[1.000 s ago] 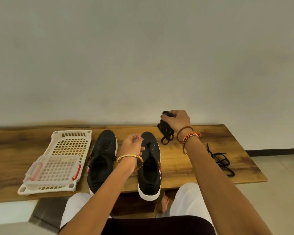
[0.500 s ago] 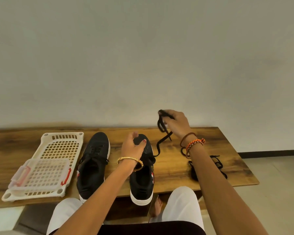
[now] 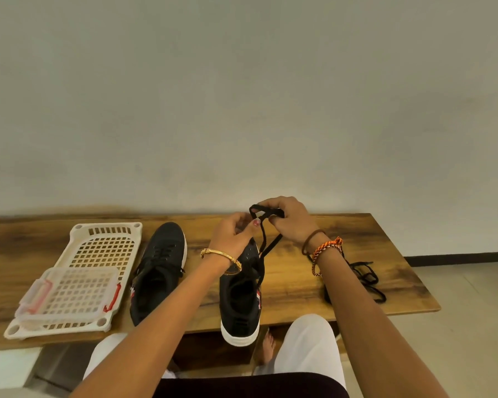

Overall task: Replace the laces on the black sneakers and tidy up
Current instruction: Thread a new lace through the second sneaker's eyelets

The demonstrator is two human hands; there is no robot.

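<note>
Wooden surface (image 3: 342, 285) abuts a plain grey wall (image 3: 242, 96). Left hand (image 3: 235, 235) and right hand (image 3: 288, 221) pinch a black lace (image 3: 266, 245) above the right sneaker (image 3: 239, 305); the left sneaker (image 3: 158, 268) lies at 9 o'clock of it, spare laces (image 3: 365, 278) at 3 o'clock.

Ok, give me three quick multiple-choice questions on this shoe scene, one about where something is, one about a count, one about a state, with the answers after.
1. Where does the white basket sit on the bench?
A. left of both sneakers
B. between the sneakers
C. right of the loose lace

2. How many black sneakers are on the bench?
A. one
B. two
C. three

3. What is the right hand doing?
A. resting flat
B. pinching a black lace
C. holding the basket

Answers: 1 A, the basket lies left of the left sneaker. 2 B, that one and the right sneaker. 3 B, its fingers curl round the lace, which the left hand also pinches.
</note>
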